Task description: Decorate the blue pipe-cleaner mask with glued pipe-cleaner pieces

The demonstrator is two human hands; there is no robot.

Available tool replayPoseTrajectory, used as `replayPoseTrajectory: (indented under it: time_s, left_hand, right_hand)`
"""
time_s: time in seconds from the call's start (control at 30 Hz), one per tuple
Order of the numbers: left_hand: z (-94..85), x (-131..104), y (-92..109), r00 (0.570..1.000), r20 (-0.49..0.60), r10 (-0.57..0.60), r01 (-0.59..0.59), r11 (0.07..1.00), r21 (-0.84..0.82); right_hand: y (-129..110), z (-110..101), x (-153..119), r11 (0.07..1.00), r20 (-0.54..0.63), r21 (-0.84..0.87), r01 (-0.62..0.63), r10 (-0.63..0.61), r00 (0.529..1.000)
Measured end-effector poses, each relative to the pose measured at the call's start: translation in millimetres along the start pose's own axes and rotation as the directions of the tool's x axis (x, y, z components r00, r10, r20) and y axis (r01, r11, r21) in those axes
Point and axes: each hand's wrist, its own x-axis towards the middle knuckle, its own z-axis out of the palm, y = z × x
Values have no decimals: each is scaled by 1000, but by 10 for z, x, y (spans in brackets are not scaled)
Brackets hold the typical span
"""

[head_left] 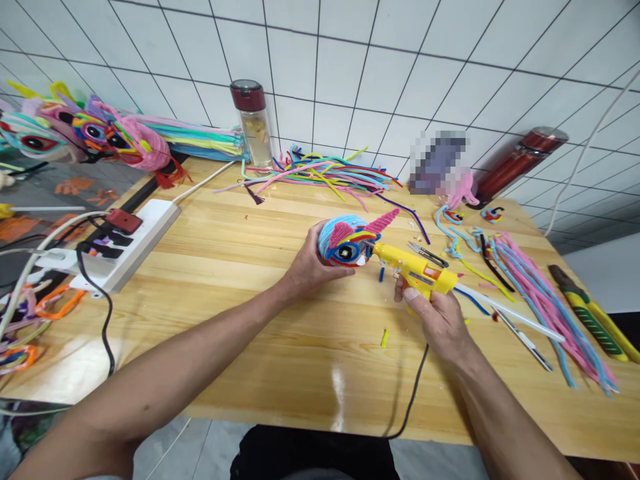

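My left hand (pixel 313 270) is wrapped round a light-blue pipe-cleaner animal head (pixel 336 235) with pink ears, a big dark eye and a white tooth-like piece. In my right hand (pixel 437 317) is a yellow hot glue gun (pixel 417 267), gripped by its handle. Its nozzle meets or nearly meets the right side of the head; I cannot tell which. A clear glue stick (pixel 510 312) sticks out of the gun's back end, and a black cord hangs below. Just behind the gun lie small thread snips (pixel 428 253).
A white power strip (pixel 145 243) with plugs and cords sits at left, near finished pipe-cleaner heads (pixel 143 143). Loose pipe cleaners (pixel 325 175) and a glass bottle (pixel 255 130) stand along the tiled wall. Pink and blue pipe cleaners (pixel 550 307), pliers (pixel 590 313) and a red flask (pixel 525 160) are at right.
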Motion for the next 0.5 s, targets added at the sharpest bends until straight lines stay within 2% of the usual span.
replayPoseTrajectory:
  time_s: [0.5]
  left_hand:
    - [-1, -12, -10, 1000, -7, 0, 0, 1000, -3]
  right_hand:
    - [-37, 15, 13, 1000, -18, 22, 17, -17, 1000]
